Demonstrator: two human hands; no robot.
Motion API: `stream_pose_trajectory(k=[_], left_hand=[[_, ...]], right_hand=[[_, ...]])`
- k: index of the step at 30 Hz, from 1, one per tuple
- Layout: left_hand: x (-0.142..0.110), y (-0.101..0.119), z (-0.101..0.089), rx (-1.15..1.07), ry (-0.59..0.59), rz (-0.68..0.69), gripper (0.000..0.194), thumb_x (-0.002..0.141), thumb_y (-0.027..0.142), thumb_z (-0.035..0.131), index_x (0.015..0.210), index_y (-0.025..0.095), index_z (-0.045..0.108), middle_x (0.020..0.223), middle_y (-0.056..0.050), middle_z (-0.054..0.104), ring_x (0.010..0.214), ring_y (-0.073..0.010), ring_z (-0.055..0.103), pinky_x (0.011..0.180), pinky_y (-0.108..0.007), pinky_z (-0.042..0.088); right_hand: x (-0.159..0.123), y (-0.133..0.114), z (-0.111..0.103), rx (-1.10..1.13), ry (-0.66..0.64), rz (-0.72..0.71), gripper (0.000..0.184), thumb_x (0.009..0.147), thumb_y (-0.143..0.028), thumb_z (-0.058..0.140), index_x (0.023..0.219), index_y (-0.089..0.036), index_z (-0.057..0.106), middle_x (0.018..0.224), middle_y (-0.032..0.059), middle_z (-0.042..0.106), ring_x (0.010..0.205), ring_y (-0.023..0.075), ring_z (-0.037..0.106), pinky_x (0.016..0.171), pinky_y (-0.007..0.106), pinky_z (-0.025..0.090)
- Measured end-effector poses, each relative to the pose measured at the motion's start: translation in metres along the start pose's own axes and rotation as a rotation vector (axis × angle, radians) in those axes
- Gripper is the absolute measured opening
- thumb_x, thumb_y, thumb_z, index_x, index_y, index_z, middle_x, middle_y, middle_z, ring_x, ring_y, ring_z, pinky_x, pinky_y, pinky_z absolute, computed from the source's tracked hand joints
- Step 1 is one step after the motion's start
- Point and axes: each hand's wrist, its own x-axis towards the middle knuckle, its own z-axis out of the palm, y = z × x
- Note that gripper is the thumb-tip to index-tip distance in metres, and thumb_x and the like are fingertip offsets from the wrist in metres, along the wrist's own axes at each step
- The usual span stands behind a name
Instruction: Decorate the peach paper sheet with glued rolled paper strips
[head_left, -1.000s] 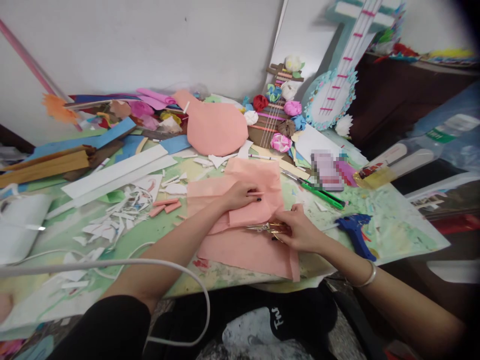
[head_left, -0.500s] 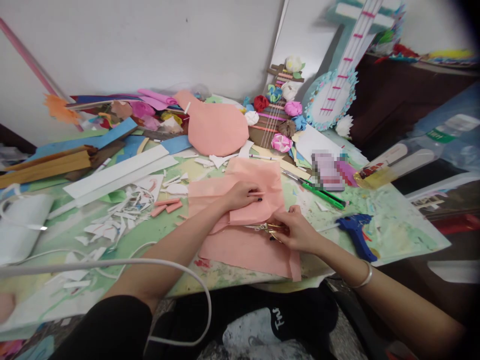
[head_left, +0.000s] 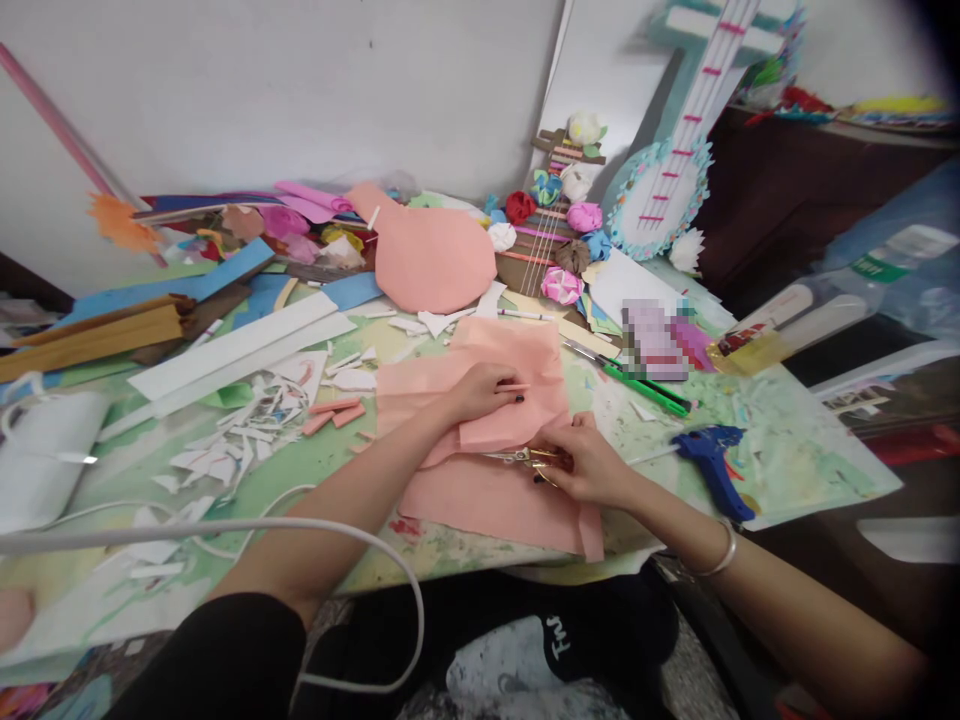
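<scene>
My right hand [head_left: 592,465] is closed round the gold handles of a pair of scissors [head_left: 525,456]. The blades point left, at a slit in a sheet of salmon-pink crepe-like paper [head_left: 495,510]. Above the slit, my left hand [head_left: 487,391] lies on the same paper with its fingers curled, pinching a fold of it. A thin pink strip pokes out by those fingers. My left fingertips are partly hidden. Behind the sheet lies a pink lute-shaped cutout [head_left: 436,258].
A green utility knife [head_left: 649,388] and a blue glue gun [head_left: 716,470] lie to the right. White paper scraps [head_left: 225,430] and small pink rolls [head_left: 334,412] are on the left. A white cable [head_left: 409,590] loops in front of my left arm. Decorated paper instruments [head_left: 660,195] lean at the back.
My right hand and the scissors have shifted slightly left along the slit in the paper. My left hand stays in place on the sheet.
</scene>
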Motion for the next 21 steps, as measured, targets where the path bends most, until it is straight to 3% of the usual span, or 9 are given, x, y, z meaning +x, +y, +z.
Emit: stream_pose_trajectory(k=[14, 21], left_hand=[[0.000, -0.002, 0.001, -0.014, 0.004, 0.018, 0.021, 0.081, 0.028, 0.057, 0.063, 0.016, 0.054, 0.062, 0.002, 0.054, 0.063, -0.0138, 0.052, 0.060, -0.025, 0.040], [0.000, -0.001, 0.001, -0.021, -0.001, 0.006, 0.016, 0.079, 0.026, 0.059, 0.067, 0.016, 0.058, 0.066, 0.000, 0.060, 0.066, -0.0148, 0.054, 0.062, -0.025, 0.042]], right_hand=[[0.002, -0.009, 0.006, 0.005, 0.021, 0.007, 0.008, 0.075, -0.018, 0.058, 0.082, -0.020, 0.055, 0.062, -0.0037, 0.058, 0.064, 0.0157, 0.049, 0.077, 0.033, 0.023], [0.003, -0.012, 0.007, 0.014, 0.038, 0.014, 0.007, 0.077, -0.020, 0.059, 0.082, -0.019, 0.055, 0.062, -0.0038, 0.058, 0.062, 0.0152, 0.048, 0.076, 0.033, 0.023]])
